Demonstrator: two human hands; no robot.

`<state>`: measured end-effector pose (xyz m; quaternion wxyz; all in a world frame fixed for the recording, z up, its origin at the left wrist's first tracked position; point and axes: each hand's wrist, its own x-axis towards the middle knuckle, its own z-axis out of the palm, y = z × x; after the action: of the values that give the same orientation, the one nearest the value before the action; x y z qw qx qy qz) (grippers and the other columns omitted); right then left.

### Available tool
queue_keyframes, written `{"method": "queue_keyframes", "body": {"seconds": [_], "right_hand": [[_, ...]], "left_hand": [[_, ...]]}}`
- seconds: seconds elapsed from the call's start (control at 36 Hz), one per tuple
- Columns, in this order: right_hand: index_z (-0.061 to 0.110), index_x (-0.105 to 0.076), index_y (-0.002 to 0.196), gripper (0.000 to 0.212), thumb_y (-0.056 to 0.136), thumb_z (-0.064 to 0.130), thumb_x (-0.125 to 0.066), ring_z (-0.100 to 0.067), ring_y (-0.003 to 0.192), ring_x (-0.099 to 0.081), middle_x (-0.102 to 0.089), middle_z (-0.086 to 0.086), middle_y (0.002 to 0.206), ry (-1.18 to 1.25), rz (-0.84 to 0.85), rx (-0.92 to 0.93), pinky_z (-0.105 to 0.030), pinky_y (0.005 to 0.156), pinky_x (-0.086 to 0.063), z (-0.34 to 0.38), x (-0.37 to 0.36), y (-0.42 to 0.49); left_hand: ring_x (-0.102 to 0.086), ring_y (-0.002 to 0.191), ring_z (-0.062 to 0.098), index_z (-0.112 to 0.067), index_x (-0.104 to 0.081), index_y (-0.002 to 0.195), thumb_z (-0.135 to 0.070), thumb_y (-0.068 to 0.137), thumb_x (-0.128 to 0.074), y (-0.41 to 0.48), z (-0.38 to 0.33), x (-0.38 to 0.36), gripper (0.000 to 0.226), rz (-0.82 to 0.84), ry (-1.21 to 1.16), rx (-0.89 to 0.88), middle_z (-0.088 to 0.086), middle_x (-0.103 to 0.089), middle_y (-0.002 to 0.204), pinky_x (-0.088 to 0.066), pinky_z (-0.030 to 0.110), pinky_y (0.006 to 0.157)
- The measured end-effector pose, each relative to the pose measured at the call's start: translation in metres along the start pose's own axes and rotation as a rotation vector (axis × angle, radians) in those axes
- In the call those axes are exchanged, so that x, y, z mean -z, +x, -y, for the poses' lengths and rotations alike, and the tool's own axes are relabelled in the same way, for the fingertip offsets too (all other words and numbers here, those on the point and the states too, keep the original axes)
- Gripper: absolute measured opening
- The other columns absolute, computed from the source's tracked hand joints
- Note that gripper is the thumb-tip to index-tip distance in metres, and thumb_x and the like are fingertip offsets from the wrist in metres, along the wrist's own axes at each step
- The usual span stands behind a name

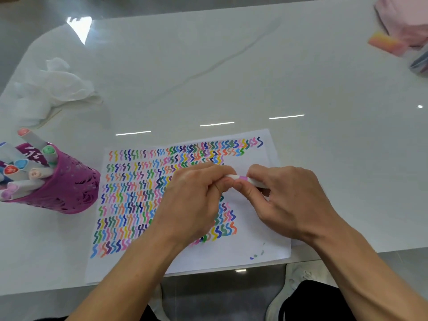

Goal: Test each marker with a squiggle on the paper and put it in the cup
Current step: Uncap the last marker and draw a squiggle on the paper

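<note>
A white marker with a pink band (243,178) lies level between both hands, just above the paper (254,223). My left hand (196,202) grips its left end, which is hidden under my fingers. My right hand (284,200) pinches the barrel on the right side. The white paper carries rows of coloured squiggles over most of its left and middle. A purple perforated cup (62,184) stands to the left of the paper and holds several capped markers (27,174).
Crumpled white tissue (58,86) lies at the back left of the glossy white table (231,72). A pink pouch with more markers (407,35) sits at the far right corner. The table's front edge runs just below the paper.
</note>
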<state>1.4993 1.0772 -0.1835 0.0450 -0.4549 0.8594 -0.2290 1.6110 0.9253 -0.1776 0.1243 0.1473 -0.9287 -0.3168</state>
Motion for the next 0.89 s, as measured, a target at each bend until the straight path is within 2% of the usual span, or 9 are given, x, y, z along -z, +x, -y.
{"method": "queue_keyframes", "body": {"seconds": [0.14,0.28,0.42,0.5,0.56,0.64,0.72,0.81,0.89], "right_hand": [[0.024,-0.039,0.065,0.055,0.098,0.069,-0.039,-0.012,0.039,-0.036,-0.033,0.008,0.045,-0.011,-0.016,-0.001,-0.024,0.043,-0.025,-0.003,0.002,0.000],[0.024,-0.025,0.058,0.066,0.097,0.074,-0.041,-0.010,0.036,-0.027,-0.025,0.007,0.041,-0.036,-0.043,-0.028,-0.022,0.044,-0.018,-0.003,0.004,-0.002],[0.032,-0.045,0.075,0.050,0.097,0.076,-0.035,-0.006,0.042,-0.043,-0.042,0.016,0.051,0.097,-0.034,-0.091,-0.018,0.047,-0.024,-0.001,0.006,0.002],[0.037,-0.047,0.114,0.019,0.102,0.051,-0.048,-0.010,0.055,-0.055,-0.054,0.011,0.064,0.263,-0.017,-0.147,-0.022,0.048,-0.033,-0.005,0.005,0.005],[0.040,-0.041,0.125,0.025,0.106,0.027,-0.051,-0.012,0.064,-0.059,-0.061,0.007,0.081,0.411,-0.038,-0.167,-0.022,0.049,-0.040,-0.008,0.005,0.005],[0.045,-0.049,0.117,0.029,0.108,0.017,-0.050,-0.007,0.079,-0.064,-0.066,0.011,0.099,0.499,-0.082,-0.179,-0.017,0.062,-0.049,-0.010,0.006,0.007],[0.037,-0.066,0.106,0.023,0.107,0.018,-0.054,-0.012,0.089,-0.071,-0.073,0.009,0.103,0.705,-0.128,-0.236,-0.030,0.076,-0.059,-0.011,0.004,0.009],[0.028,-0.073,0.113,0.028,0.105,0.017,-0.048,-0.016,0.100,-0.074,-0.077,0.004,0.105,0.901,-0.162,-0.264,-0.033,0.087,-0.061,-0.011,0.006,0.012],[0.022,-0.073,0.115,0.042,0.098,-0.006,-0.046,-0.019,0.104,-0.075,-0.079,0.001,0.103,0.976,-0.156,-0.279,-0.035,0.092,-0.061,-0.013,0.007,0.014]], "left_hand": [[-0.065,0.073,0.004,-0.030,-0.076,0.099,-0.030,0.101,-0.060,0.000,-0.001,-0.001,0.016,0.005,-0.049,0.026,-0.014,-0.069,0.076,-0.053,0.029,0.070],[-0.066,0.076,0.001,-0.034,-0.078,0.101,-0.029,0.096,-0.067,0.002,-0.003,0.004,0.013,-0.016,-0.054,0.079,-0.019,-0.072,0.078,-0.048,0.011,0.070],[-0.065,0.083,-0.007,-0.035,-0.076,0.107,-0.035,0.096,-0.066,0.005,-0.006,0.008,0.015,-0.070,-0.098,0.119,-0.030,-0.068,0.084,-0.050,0.014,0.077],[-0.062,0.084,-0.006,-0.031,-0.075,0.109,-0.034,0.097,-0.066,0.006,-0.006,0.007,0.015,-0.154,-0.073,0.141,-0.026,-0.068,0.090,-0.050,0.020,0.081],[-0.061,0.082,-0.006,-0.030,-0.075,0.109,-0.034,0.097,-0.066,0.006,-0.003,0.006,0.016,-0.189,-0.064,0.163,-0.023,-0.069,0.091,-0.049,0.019,0.078],[-0.060,0.078,-0.005,-0.032,-0.075,0.107,-0.034,0.097,-0.066,0.006,-0.002,0.006,0.013,-0.216,-0.031,0.159,-0.025,-0.065,0.088,-0.045,0.014,0.074],[-0.056,0.079,-0.008,-0.032,-0.075,0.108,-0.035,0.096,-0.066,0.006,-0.002,0.005,0.015,-0.193,0.012,0.144,-0.024,-0.063,0.092,-0.037,0.006,0.073],[-0.056,0.086,-0.002,-0.028,-0.078,0.109,-0.030,0.095,-0.069,0.006,-0.002,0.002,0.016,-0.169,0.062,0.112,-0.014,-0.066,0.099,-0.037,0.003,0.080],[-0.049,0.086,-0.003,-0.021,-0.079,0.106,-0.022,0.091,-0.074,0.006,-0.002,-0.002,0.016,-0.149,0.110,0.073,-0.009,-0.067,0.096,-0.032,-0.003,0.082]]}}
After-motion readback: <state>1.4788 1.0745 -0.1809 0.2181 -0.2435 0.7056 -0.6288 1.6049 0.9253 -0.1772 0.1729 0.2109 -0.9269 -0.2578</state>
